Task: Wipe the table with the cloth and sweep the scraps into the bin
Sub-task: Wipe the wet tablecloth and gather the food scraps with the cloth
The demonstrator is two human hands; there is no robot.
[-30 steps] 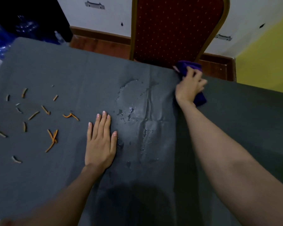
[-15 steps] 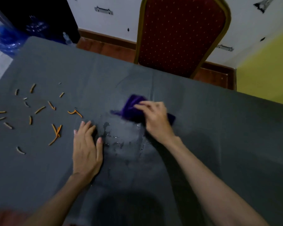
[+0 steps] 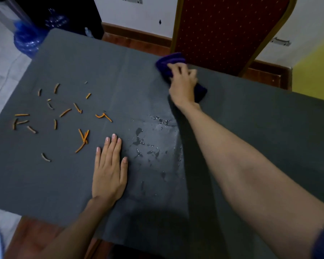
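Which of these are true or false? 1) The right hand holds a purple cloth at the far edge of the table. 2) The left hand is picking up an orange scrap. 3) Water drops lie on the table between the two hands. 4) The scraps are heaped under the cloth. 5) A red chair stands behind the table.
1) True: the right hand grips the purple cloth at the table's far edge.
2) False: the left hand rests flat on the table, fingers straight, holding nothing.
3) True: the water drops glisten there.
4) False: the orange scraps lie scattered left of the left hand, away from the cloth.
5) True: the red chair stands there.
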